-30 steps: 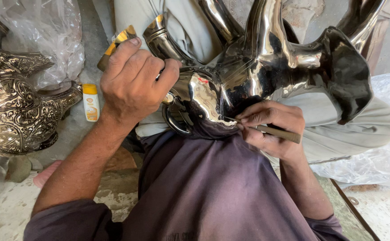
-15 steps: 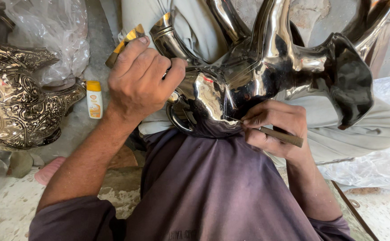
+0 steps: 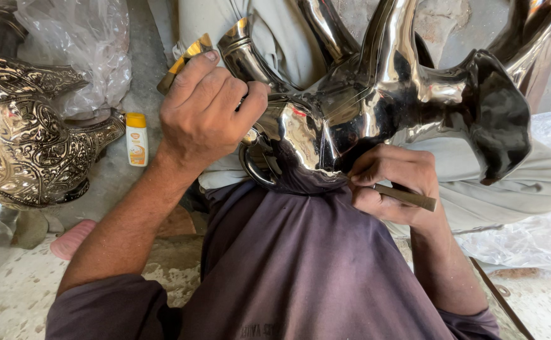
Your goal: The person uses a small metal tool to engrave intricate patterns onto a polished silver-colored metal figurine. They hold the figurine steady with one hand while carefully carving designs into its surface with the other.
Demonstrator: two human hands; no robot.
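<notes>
Two hands work the polished metal figure [image 3: 382,119] lying in the lap: the left hand [image 3: 206,113] clamped round its horn, the right hand [image 3: 392,182] pinching a thin tool [image 3: 407,197] at its underside, best guided in short, light strokes.

The left hand [image 3: 209,110] grips one leg of a shiny polished silver metal animal figure [image 3: 376,119] resting upside down on the lap, while the right hand [image 3: 392,182] presses a slim brass-coloured metal tool [image 3: 407,197] against its body
</notes>
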